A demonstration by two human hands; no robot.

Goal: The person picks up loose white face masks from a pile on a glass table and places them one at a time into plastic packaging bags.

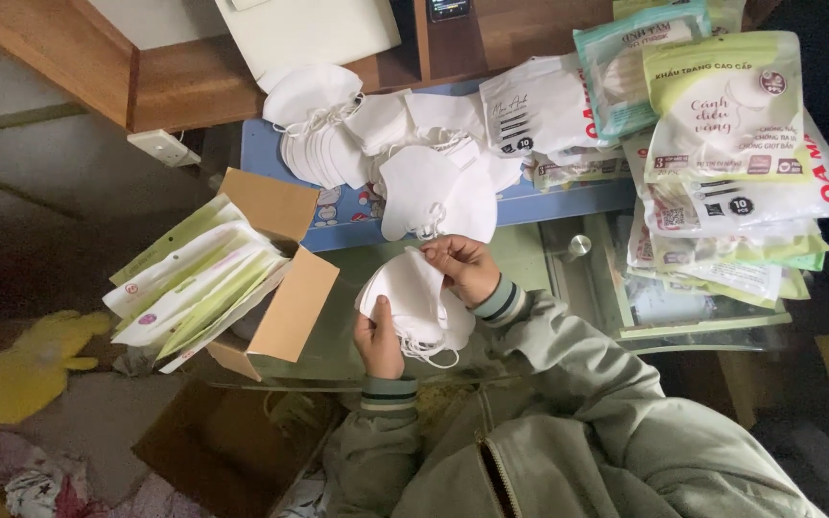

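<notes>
A glass-topped table (568,288) fills the middle of the view, and a wooden desk (194,77) runs along the top edge. On the right of the table lies a heap of sealed mask packets (722,182) in green, teal and white, stacked over one another. To the left an open cardboard box (290,288) sits tilted, filled with flat green-and-white packets (184,283) standing on edge. Between box and heap, on a blue printed mat (549,203), loose white face masks (386,144) lie spread in an overlapping pile. Just below that pile, over the table's near edge, the person holds a small stack of white masks (410,302) with ear loops dangling beneath. The left hand (379,341) grips the stack from below, thumb pressed on the front. The right hand (467,267) pinches the stack's upper edge, fingers curled close. A yellow soft toy (40,364) lies on the floor at far left.
</notes>
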